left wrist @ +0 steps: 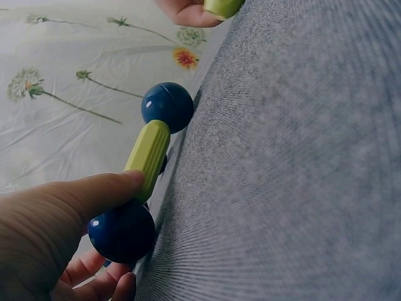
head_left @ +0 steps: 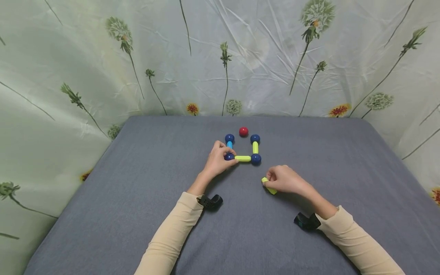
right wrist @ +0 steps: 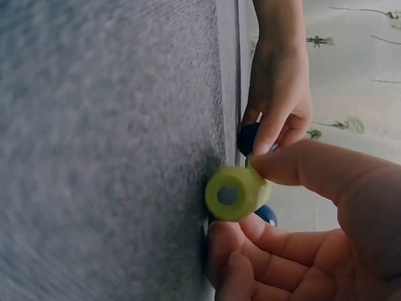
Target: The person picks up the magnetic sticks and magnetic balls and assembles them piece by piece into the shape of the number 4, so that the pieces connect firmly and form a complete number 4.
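My left hand (head_left: 218, 159) grips the near-left dark blue ball (left wrist: 123, 233), its thumb resting on the yellow-green rod (head_left: 243, 158) joined to that ball. This rod runs across to the near-right blue ball (head_left: 256, 159). From there a second yellow-green rod (head_left: 255, 148) leads back to the far-right blue ball (head_left: 255, 138). A light blue rod (head_left: 229, 144), partly behind my left fingers, reaches the far-left blue ball (head_left: 229, 138). Nearer and to the right, my right hand (head_left: 287, 179) pinches a loose yellow-green rod (right wrist: 241, 193) with a grey disc in its end.
Behind the open-sided square of rods and balls lies a red ball (head_left: 243, 131), separate from them. Grey cloth (head_left: 137, 198) covers the table. A pale flowered curtain (head_left: 192, 76) hangs along the back and sides.
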Available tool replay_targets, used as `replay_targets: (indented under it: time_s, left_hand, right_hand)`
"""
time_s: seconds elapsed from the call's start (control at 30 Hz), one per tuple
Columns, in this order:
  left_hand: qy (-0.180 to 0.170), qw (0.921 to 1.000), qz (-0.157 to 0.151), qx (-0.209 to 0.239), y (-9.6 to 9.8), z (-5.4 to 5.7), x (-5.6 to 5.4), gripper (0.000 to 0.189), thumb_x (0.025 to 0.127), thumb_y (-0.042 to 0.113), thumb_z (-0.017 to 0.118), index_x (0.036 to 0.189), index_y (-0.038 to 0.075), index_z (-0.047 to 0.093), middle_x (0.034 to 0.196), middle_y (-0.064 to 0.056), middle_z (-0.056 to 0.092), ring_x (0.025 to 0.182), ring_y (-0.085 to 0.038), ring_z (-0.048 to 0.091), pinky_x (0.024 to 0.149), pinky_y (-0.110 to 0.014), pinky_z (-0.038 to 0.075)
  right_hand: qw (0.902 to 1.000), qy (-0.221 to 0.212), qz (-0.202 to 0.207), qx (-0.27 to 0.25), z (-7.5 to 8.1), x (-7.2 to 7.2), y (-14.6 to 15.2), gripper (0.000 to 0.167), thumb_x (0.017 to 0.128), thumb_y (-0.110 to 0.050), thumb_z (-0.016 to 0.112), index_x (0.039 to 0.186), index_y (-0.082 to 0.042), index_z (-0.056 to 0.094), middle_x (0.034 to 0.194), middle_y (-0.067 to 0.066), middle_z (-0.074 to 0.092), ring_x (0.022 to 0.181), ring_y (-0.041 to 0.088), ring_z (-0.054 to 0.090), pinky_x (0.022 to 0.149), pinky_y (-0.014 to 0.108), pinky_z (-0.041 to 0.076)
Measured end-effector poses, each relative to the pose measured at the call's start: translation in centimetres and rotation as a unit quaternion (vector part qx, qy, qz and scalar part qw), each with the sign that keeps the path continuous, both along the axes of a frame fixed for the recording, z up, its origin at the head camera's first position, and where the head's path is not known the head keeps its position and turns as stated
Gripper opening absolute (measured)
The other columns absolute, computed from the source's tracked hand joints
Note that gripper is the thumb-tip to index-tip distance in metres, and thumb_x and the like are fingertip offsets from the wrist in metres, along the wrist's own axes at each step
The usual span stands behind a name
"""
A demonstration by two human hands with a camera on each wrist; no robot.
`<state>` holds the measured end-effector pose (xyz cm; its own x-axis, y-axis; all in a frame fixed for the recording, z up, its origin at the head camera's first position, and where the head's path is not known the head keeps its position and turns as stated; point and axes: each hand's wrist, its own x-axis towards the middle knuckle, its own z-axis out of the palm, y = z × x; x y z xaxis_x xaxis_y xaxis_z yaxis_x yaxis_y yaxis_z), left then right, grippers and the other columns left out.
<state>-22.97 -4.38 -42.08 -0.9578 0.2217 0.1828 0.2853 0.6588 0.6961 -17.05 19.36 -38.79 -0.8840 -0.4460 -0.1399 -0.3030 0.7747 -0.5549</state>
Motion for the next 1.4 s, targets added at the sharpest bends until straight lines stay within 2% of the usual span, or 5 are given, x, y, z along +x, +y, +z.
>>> replay_targets:
  time_s: [0.23,0.43,0.57,0.8,1.4]
  left_hand:
    - [-0.004,1.0,0.004,-0.002,0.1,0.0,0.0,0.022,0.076,0.023,0.077,0.092,0.01,0.071,0.101,-0.008,0.042,0.09,-0.021,0.048,0.078,-0.032,0.041]
    - [-0.003,1.0,0.006,-0.001,0.0,-0.1,-0.1,0.022,0.076,0.023,0.077,0.092,0.01,0.071,0.101,-0.008,0.042,0.09,-0.022,0.048,0.079,-0.034,0.041]
    - [-0.004,1.0,0.004,0.002,-0.1,-0.1,-0.1,0.023,0.076,0.023,0.077,0.093,0.01,0.071,0.101,-0.008,0.042,0.09,-0.023,0.049,0.08,-0.035,0.043]
    - [-0.007,1.0,0.005,0.004,-0.1,-0.1,-0.1,0.024,0.076,0.024,0.077,0.094,0.01,0.071,0.101,-0.008,0.041,0.091,-0.023,0.05,0.082,-0.036,0.044]
    - [-0.018,0.9998,0.008,-0.003,0.1,0.0,-0.2,0.024,0.077,0.024,0.077,0.095,0.011,0.071,0.102,-0.008,0.041,0.092,-0.022,0.048,0.081,-0.035,0.043]
  right_hand:
    - [0.9901,-0.069,-0.049,-0.112,-0.2,-0.5,0.0,0.025,0.091,-0.02,0.058,0.098,0.004,0.057,0.067,0.006,0.062,0.054,0.01,0.056,0.05,0.025,0.048]
    - [0.9522,-0.19,-0.07,-0.229,-1.1,-1.3,0.0,0.036,0.093,-0.017,0.057,0.112,0.012,0.048,0.068,-0.001,0.061,0.057,0.007,0.06,0.056,0.024,0.053]
    - [0.9351,-0.228,-0.083,-0.258,-1.4,-1.9,-0.3,0.037,0.092,-0.013,0.057,0.113,0.016,0.049,0.067,-0.004,0.062,0.057,0.004,0.06,0.057,0.021,0.053]
    - [0.9324,-0.235,-0.112,-0.251,-1.6,-2.6,-0.8,0.031,0.089,-0.017,0.062,0.102,0.011,0.056,0.065,-0.004,0.06,0.054,0.003,0.06,0.055,0.02,0.052]
    - [0.9242,-0.245,-0.141,-0.256,-1.8,-3.4,-1.3,0.024,0.088,-0.015,0.063,0.096,0.005,0.052,0.066,-0.002,0.059,0.054,0.004,0.06,0.055,0.02,0.052]
